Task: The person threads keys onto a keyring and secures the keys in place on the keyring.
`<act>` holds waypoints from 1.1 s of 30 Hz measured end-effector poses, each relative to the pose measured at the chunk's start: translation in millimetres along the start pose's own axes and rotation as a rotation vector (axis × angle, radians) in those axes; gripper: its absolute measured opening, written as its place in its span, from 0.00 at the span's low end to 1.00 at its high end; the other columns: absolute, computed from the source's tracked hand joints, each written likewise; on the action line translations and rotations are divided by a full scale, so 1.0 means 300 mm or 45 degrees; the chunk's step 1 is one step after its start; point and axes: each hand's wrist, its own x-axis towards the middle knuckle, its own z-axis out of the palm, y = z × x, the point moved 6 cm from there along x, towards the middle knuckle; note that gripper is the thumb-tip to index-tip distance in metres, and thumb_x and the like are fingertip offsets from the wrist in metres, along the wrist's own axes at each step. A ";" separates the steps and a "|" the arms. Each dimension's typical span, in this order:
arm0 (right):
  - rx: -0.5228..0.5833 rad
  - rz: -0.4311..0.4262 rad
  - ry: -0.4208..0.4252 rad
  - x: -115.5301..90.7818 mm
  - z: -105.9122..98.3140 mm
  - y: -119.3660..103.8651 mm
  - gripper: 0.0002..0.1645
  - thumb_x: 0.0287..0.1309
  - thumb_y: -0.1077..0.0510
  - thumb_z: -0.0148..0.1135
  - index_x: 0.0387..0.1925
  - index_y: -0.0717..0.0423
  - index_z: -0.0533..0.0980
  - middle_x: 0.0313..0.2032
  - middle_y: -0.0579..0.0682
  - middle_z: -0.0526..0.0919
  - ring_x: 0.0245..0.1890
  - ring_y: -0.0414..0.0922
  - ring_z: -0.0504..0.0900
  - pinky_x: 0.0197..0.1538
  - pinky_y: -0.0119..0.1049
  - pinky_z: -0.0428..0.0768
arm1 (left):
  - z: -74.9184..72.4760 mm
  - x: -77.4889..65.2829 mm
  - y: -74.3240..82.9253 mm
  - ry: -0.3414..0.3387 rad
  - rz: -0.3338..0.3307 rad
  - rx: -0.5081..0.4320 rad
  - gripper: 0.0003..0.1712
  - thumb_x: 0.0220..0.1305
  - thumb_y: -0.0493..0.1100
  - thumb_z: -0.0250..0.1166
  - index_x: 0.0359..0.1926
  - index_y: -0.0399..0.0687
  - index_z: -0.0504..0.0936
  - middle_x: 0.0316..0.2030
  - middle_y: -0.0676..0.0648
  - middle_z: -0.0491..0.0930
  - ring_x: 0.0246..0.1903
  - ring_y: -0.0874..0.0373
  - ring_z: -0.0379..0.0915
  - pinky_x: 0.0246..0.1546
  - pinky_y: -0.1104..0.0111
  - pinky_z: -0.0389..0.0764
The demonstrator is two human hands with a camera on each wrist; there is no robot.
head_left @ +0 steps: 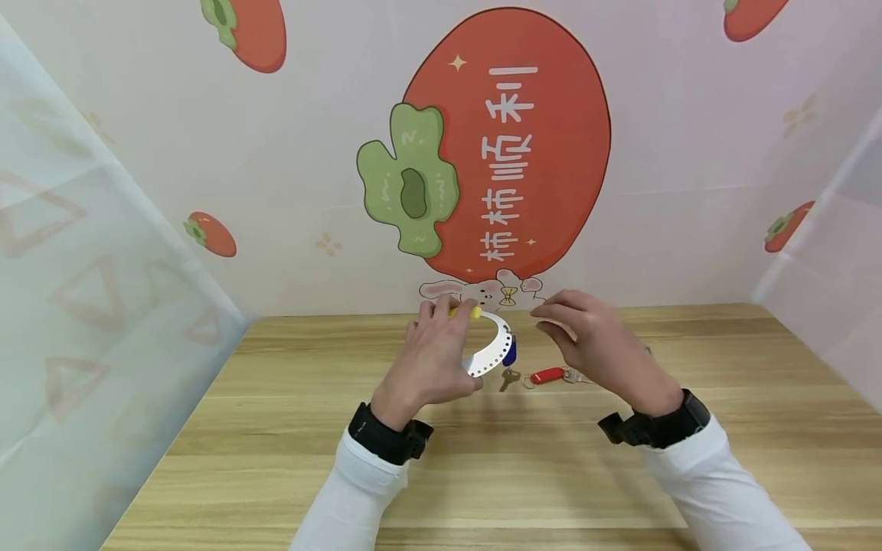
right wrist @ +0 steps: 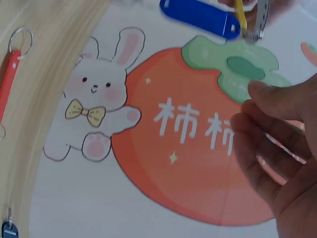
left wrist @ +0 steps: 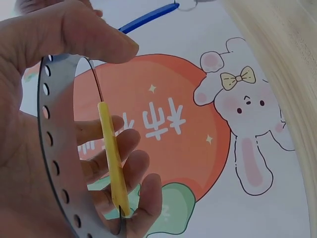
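My left hand point(head_left: 434, 352) grips a curved, perforated metal band point(head_left: 498, 348) between thumb and fingers. A slim yellow piece point(left wrist: 114, 158) is at the band, close to the fingertips. From the band's far side hangs a blue key tag point(right wrist: 200, 19), and a key point(head_left: 510, 379) shows just below it in the head view. Apart from the band, my right hand point(head_left: 596, 344) is raised to its right with fingers loosely bent. In the right wrist view, nothing lies between its thumb point(right wrist: 277, 101) and fingers.
On the wooden table point(head_left: 482, 474), a red key tag point(head_left: 547, 375) with a ring and key lies behind the hands. A dark tag point(right wrist: 9, 230) lies farther right. A patterned backdrop point(head_left: 661, 191) stands at the table's rear edge.
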 end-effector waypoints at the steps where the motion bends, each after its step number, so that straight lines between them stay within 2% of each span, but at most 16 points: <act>1: -0.002 0.021 -0.004 -0.002 -0.002 0.011 0.16 0.45 0.74 0.77 0.39 0.63 0.85 0.37 0.53 0.85 0.37 0.48 0.84 0.38 0.42 0.84 | -0.002 0.000 -0.002 -0.002 -0.007 -0.001 0.56 0.38 0.48 0.84 0.70 0.44 0.69 0.63 0.38 0.67 0.60 0.38 0.62 0.49 0.48 0.73; 8: -0.007 0.210 -0.107 -0.023 -0.004 0.073 0.15 0.49 0.72 0.75 0.41 0.61 0.86 0.37 0.51 0.85 0.38 0.50 0.84 0.39 0.47 0.82 | -0.006 0.000 -0.010 -0.003 -0.022 -0.004 0.55 0.39 0.49 0.84 0.70 0.42 0.69 0.62 0.38 0.67 0.59 0.36 0.63 0.48 0.47 0.73; 11: 0.001 0.256 -0.155 -0.026 0.002 0.081 0.14 0.51 0.69 0.75 0.41 0.61 0.86 0.37 0.50 0.86 0.39 0.50 0.84 0.41 0.47 0.82 | -0.003 0.000 -0.013 -0.011 -0.032 -0.010 0.55 0.39 0.48 0.84 0.70 0.42 0.69 0.60 0.38 0.68 0.58 0.37 0.64 0.47 0.48 0.74; 18: 0.022 0.261 -0.197 -0.022 0.013 0.068 0.12 0.52 0.64 0.77 0.40 0.60 0.86 0.37 0.50 0.86 0.38 0.48 0.84 0.39 0.44 0.83 | 0.000 -0.003 -0.015 -0.033 -0.056 -0.013 0.55 0.39 0.48 0.84 0.69 0.41 0.69 0.58 0.38 0.69 0.55 0.38 0.65 0.45 0.50 0.73; 25: 0.038 0.295 -0.237 -0.026 0.025 0.067 0.12 0.53 0.62 0.77 0.41 0.60 0.86 0.37 0.50 0.86 0.38 0.48 0.84 0.40 0.46 0.83 | 0.009 -0.003 -0.016 -0.071 -0.078 -0.020 0.51 0.41 0.49 0.82 0.67 0.40 0.71 0.57 0.37 0.69 0.50 0.41 0.66 0.47 0.49 0.74; 33: 0.024 0.266 -0.247 -0.023 0.041 0.048 0.15 0.49 0.56 0.81 0.39 0.57 0.86 0.36 0.49 0.86 0.35 0.44 0.83 0.36 0.39 0.82 | 0.025 0.000 -0.014 -0.121 -0.092 -0.037 0.51 0.44 0.50 0.81 0.68 0.40 0.70 0.57 0.37 0.69 0.51 0.42 0.66 0.47 0.50 0.77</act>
